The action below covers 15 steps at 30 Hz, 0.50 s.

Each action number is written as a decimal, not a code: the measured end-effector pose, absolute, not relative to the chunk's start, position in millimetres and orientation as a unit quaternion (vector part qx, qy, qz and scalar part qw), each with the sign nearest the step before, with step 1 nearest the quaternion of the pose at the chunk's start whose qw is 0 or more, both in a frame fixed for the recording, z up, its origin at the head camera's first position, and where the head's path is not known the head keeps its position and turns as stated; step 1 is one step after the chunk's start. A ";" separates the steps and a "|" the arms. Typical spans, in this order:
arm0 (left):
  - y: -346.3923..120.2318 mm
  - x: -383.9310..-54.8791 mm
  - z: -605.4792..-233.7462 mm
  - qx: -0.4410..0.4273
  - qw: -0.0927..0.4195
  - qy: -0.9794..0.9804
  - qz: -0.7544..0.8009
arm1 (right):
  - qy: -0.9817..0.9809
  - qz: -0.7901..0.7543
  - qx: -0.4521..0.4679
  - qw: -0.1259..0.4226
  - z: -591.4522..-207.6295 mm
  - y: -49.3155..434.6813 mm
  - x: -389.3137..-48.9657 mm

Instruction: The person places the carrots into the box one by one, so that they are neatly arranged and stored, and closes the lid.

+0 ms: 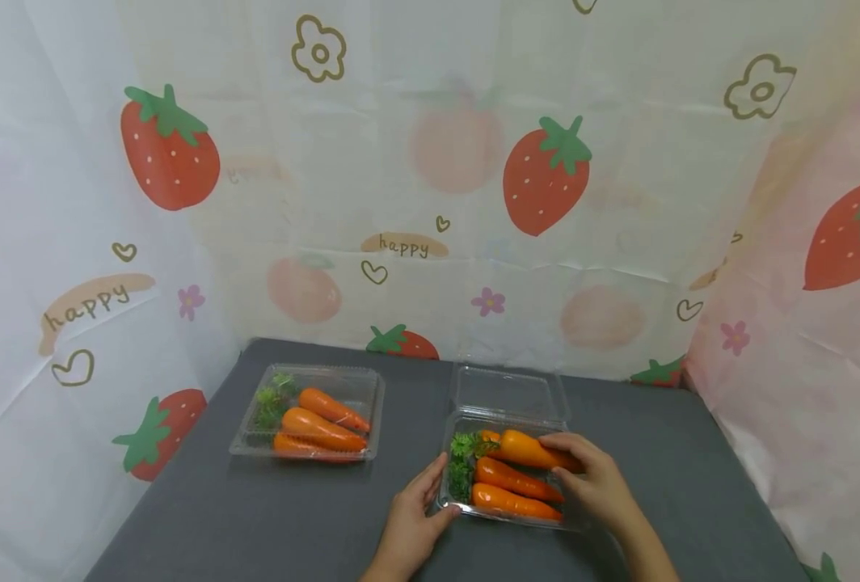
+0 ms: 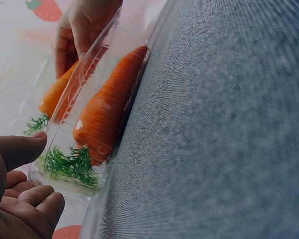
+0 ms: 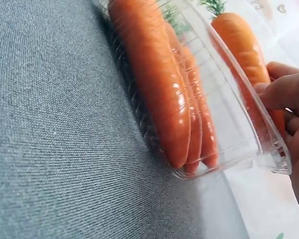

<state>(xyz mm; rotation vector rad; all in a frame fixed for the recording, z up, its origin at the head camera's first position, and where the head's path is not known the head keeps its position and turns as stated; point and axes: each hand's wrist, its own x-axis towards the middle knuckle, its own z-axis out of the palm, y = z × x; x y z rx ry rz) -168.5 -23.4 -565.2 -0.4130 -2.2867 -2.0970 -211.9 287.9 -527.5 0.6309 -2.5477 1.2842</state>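
A clear plastic clamshell box (image 1: 520, 521) with its lid (image 1: 508, 394) folded back holds several orange carrots with green tops. My right hand (image 1: 597, 481) pinches one carrot (image 1: 524, 449) near its narrow end, over the far part of the box. In the right wrist view, thumb and fingers of the right hand (image 3: 294, 107) sit on that carrot (image 3: 239, 45), above the box rim. My left hand (image 1: 411, 517) rests at the box's left end, thumb by the near corner. Relaxed fingers of the left hand (image 2: 25, 184) flank the box corner in the left wrist view.
A second clear box (image 1: 372, 404), its lid down over several carrots (image 1: 324, 428), stands to the left on the grey table (image 1: 314, 517). Printed strawberry curtains (image 1: 415, 202) enclose the back and both sides.
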 end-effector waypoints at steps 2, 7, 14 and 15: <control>-23.5 -168.9 -564.6 -0.135 0.008 -0.728 -0.672 | -0.867 0.435 0.222 0.096 -527.8 287.8 -214.5; -23.2 -168.8 -564.0 -0.135 0.001 -0.726 -0.674 | -0.874 0.424 0.224 0.079 -528.9 287.4 -217.7; -23.5 -168.9 -564.6 -0.138 0.007 -0.722 -0.678 | -0.892 0.382 0.228 0.074 -524.9 279.5 -223.6; -23.7 -169.0 -564.4 -0.138 0.009 -0.721 -0.679 | -0.894 0.377 0.230 0.073 -524.6 278.1 -224.5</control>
